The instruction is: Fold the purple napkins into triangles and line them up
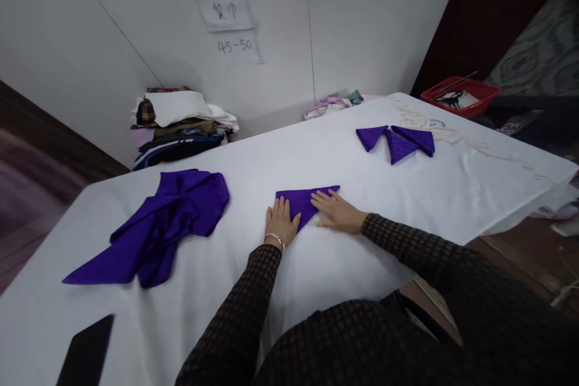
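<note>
A purple cloth napkin (296, 200), folded into a triangle, lies on the white tablecloth in front of me. My left hand (281, 222) rests flat on its left side, fingers stretched out. Across its right edge lies my right hand (337, 211), palm down with the fingers extended. Both hands touch the fabric without gripping it. To the left is a loose, crumpled heap of purple cloth (176, 211). Several purple pieces folded into triangles (402, 145) lie toward the far right of the table.
A stack of folded clothes (181, 126) stands behind the table at the left. Light-coloured cloths (332, 104) lie by the wall. Past the table's far right corner is a red basket (465, 96). A dark flat object (85, 353) lies at the near left on the tablecloth (452, 199).
</note>
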A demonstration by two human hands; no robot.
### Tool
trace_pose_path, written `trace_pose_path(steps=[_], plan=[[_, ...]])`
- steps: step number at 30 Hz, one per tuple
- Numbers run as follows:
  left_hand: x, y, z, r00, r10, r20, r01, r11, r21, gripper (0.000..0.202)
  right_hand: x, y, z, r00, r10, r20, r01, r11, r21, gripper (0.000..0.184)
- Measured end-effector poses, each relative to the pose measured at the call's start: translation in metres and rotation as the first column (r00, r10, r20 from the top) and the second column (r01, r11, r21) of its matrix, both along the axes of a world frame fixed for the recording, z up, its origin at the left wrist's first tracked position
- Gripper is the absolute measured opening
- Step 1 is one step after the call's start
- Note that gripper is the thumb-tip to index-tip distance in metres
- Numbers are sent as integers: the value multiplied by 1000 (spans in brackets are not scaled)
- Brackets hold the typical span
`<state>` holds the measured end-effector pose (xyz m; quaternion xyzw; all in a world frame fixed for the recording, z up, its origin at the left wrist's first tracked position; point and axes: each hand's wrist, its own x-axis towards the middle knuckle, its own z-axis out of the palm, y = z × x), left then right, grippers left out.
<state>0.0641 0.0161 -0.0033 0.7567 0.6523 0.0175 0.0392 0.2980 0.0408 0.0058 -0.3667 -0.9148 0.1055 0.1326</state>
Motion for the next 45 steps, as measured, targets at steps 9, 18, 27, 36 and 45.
trace_pose_path(steps=[9, 18, 27, 36, 45], plan=[[0, 0, 0, 1000, 3, 19, -3, 1000, 0, 65, 54, 21, -12, 967, -233, 99, 237, 971, -35, 58], [1, -4, -3, 998, -1, 58, 2, 1000, -23, 65, -51, 16, 14, 999, 51, 1, -51, 999, -7, 66], [1, -2, 3, 980, -32, 195, 34, 999, -7, 71, -114, 43, -4, 989, 145, -4, -143, 966, -216, 71], [-77, -65, -1, 977, 81, 195, -87, 996, 22, 49, -111, 43, -18, 987, 149, 66, -146, 988, -52, 73], [-88, -132, 4, 830, 160, 535, -322, 920, 223, 20, -109, 42, -18, 983, 144, 111, -144, 990, -16, 74]])
